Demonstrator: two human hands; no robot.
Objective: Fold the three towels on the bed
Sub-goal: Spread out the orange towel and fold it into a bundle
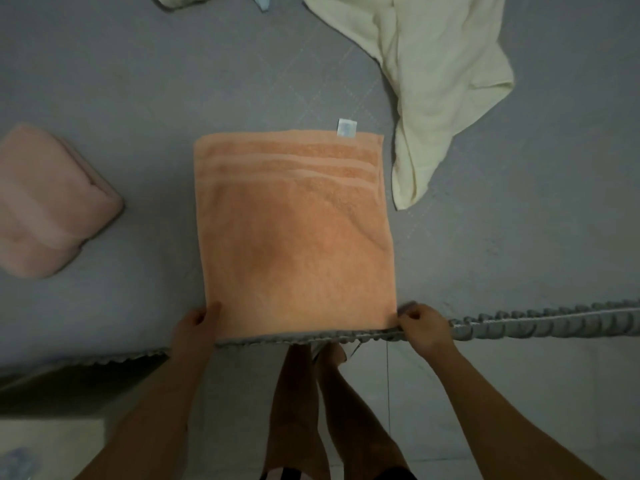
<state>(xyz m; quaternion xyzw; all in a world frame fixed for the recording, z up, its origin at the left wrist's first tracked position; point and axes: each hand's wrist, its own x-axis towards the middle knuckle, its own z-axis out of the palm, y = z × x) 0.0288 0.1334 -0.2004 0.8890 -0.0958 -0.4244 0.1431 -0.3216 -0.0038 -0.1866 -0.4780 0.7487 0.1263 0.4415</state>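
No legible text, brand, number or sign anywhere in my head view. Only candidate I note: a small white sewn-in label (346, 128) at the far edge of the orange towel (294, 230). It sticks out past the hem onto the grey bedspread (138, 81). Its face shows faint bluish marks, too blurred to read.
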